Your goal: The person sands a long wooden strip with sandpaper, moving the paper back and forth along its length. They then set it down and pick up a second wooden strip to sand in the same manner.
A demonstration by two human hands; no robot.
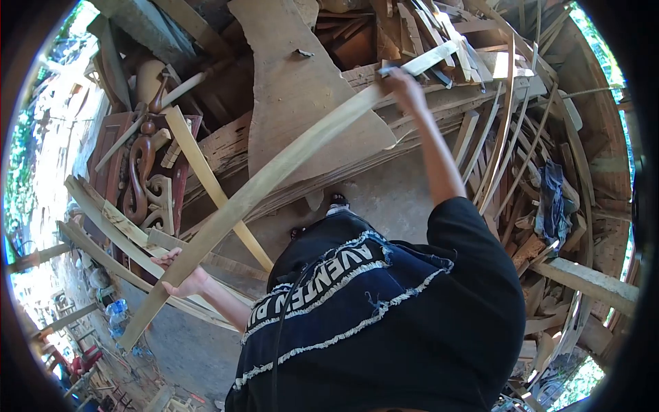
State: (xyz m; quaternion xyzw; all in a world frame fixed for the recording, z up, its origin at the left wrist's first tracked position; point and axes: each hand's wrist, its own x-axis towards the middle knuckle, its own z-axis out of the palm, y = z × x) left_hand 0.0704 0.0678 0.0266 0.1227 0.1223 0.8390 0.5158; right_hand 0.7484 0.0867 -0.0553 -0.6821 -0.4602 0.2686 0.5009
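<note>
A long, pale, slightly curved wooden plank [274, 172] runs diagonally from the lower left to the upper right. My left hand [184, 276] grips it from below near its lower end. My right hand [405, 88], arm stretched forward, holds it near its upper end, which lies against a heap of stacked timber [439, 41]. My black shirt with white lettering fills the bottom of the view, and my feet [336, 203] stand on the concrete floor under the plank.
A wide flat wooden slab [302, 89] leans behind the plank. Carved dark scrollwork [141, 175] and loose boards [110, 226] stand at the left. Thin bent strips [508, 151], a blue cloth [552, 202] and a thick beam [590, 281] crowd the right.
</note>
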